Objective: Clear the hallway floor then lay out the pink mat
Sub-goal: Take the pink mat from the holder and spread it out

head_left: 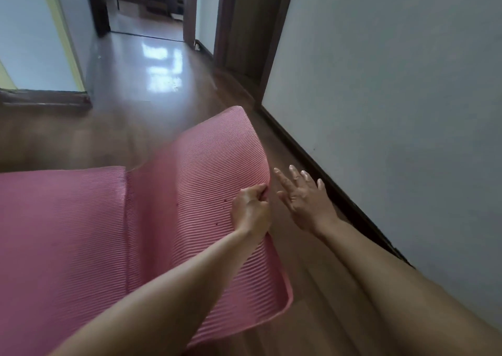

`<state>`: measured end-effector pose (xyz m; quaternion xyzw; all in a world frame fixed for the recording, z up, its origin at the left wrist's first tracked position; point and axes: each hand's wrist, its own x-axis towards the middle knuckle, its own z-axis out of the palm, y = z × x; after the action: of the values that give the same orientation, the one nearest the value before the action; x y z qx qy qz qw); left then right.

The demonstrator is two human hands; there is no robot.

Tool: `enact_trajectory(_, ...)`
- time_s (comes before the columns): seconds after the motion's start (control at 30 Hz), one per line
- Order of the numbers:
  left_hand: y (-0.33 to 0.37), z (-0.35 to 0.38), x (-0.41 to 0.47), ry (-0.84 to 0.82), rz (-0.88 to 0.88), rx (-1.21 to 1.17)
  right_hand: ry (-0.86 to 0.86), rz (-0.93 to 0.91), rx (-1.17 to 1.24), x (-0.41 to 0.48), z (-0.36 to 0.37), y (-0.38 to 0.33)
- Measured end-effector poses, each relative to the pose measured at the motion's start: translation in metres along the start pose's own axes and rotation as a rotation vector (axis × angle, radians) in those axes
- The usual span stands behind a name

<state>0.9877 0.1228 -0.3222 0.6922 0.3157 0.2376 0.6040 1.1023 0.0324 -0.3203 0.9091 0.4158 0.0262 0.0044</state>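
Observation:
A ribbed pink mat (81, 233) fills the lower left of the head view, folded or creased down its middle, with its right part lifted off the brown wooden floor (141, 105). My left hand (251, 210) grips the mat's right edge with curled fingers. Just to the right of that edge, my right hand (301, 196) hovers with its fingers spread and straight, holding nothing and apart from the mat.
A white wall (394, 111) with a dark skirting board (312, 157) runs close along the right. Ahead the glossy hallway floor leads to an open doorway (152, 5); a second dark door frame (244, 29) stands on the right. A low step or ledge (43, 99) lies at left.

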Motion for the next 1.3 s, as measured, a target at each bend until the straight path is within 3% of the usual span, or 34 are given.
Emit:
enact_trajectory(0.27, -0.067, 0.101, 0.025, -0.103, -0.228, -0.149, -0.176, 0.116, 0.141, -0.01, 0.093, 0.067)
enact_trajectory(0.5, -0.127, 0.133, 0.032, -0.093, -0.453, -0.328, -0.34, 0.11, 0.235, -0.001, 0.147, 0.087)
enact_trajectory(0.67, -0.149, 0.139, 0.028, -0.347, -0.407, -0.392, -0.401, 0.061, 0.229, 0.002, 0.175, 0.085)
enact_trajectory(0.77, -0.167, 0.125, 0.029, -0.382, -0.394, -0.106, -0.493, 0.064, 0.22, 0.001, 0.188, 0.088)
enact_trajectory(0.9, -0.211, 0.054, 0.034, -0.413, -0.07, 0.904, -0.578, 0.006, 0.178, -0.008, 0.202, 0.085)
enact_trajectory(0.97, -0.233, 0.011, 0.033, -0.483, -0.168, 1.223, -0.632, -0.018, 0.162, -0.013, 0.208, 0.08)
enact_trajectory(1.07, -0.251, -0.019, 0.024, -0.541, -0.314, 1.31, -0.707, -0.061, 0.122, -0.021, 0.221, 0.07)
enact_trajectory(1.3, -0.256, 0.005, 0.038, -0.527, -0.309, 1.283, -0.747, 0.054, 0.111, -0.017, 0.232, 0.086)
